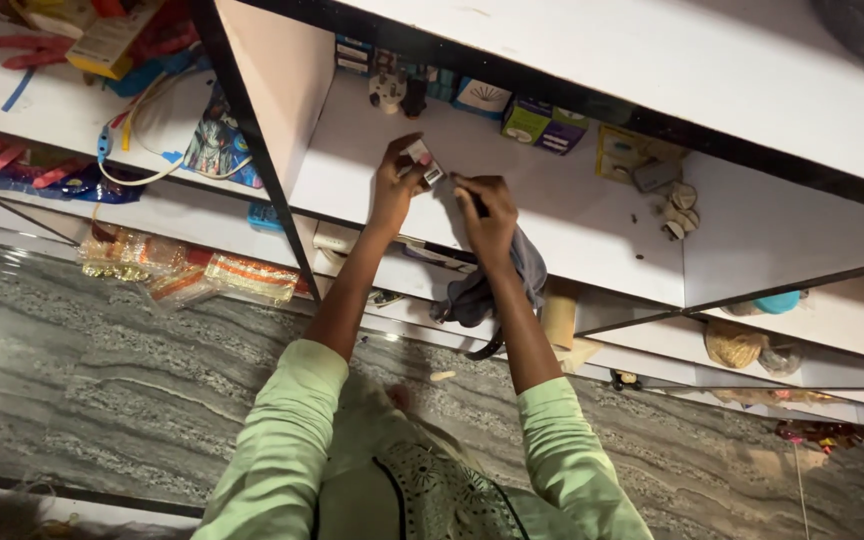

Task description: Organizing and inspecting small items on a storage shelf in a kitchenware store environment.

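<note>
My left hand [395, 185] pinches a small white and grey box [422, 161] above a white shelf board [552, 215]. Close to its right, my right hand [485, 215] grips a grey cloth [482, 290] that hangs down past my wrist; its fingertips almost touch the small box. Both arms wear light green sleeves and reach up from the bottom of the view.
Small coloured boxes [542, 125] and a white plug-like item [388, 92] stand along the back of the shelf. Scattered brown bits [674, 215] lie at right. A black shelf upright [252, 140] divides off the left bay with cables and packets [217, 145]. Grey stone floor [102, 380] lies below.
</note>
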